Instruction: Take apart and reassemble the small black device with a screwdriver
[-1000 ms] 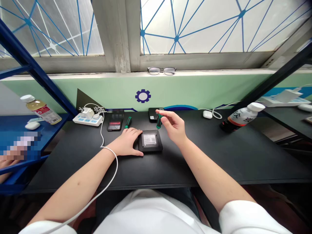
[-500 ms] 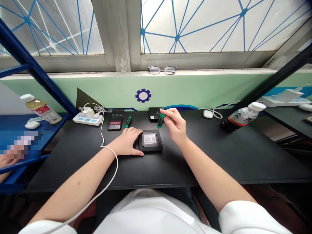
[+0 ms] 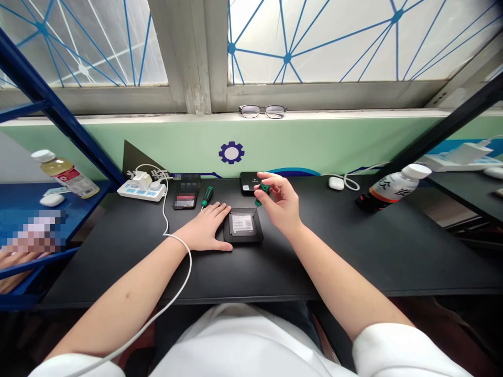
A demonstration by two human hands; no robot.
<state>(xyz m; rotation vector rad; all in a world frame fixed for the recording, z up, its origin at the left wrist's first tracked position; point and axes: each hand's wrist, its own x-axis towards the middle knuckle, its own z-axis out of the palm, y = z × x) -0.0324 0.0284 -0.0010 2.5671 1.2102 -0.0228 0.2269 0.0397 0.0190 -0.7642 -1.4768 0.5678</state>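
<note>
A 2.5-inch drive (image 3: 242,224) with a white label sits in a black tray-like case (image 3: 248,240) on the black desk. Flat against the left side of the case lies my left hand (image 3: 208,228), fingers spread. My right hand (image 3: 282,201) pinches a green-handled screwdriver (image 3: 258,201), its thin shaft slanting down to the drive's upper right corner. The fingers hide part of the handle. A second green screwdriver (image 3: 207,196) rests just beyond my left fingers. Behind the case is a black box (image 3: 247,183) with a small white label, partly covered by my right hand.
A white power strip (image 3: 142,190) and a phone (image 3: 184,201) sit back left. A white cable (image 3: 190,262) crosses my left forearm. An earbud case (image 3: 336,183) and a bottle (image 3: 393,188) stand at the right. Another person's hand (image 3: 19,259) shows at far left.
My right fingers have shifted around the screwdriver handle, now covering more of it. The shaft stays at the same corner of the drive. My left hand has hardly moved.
</note>
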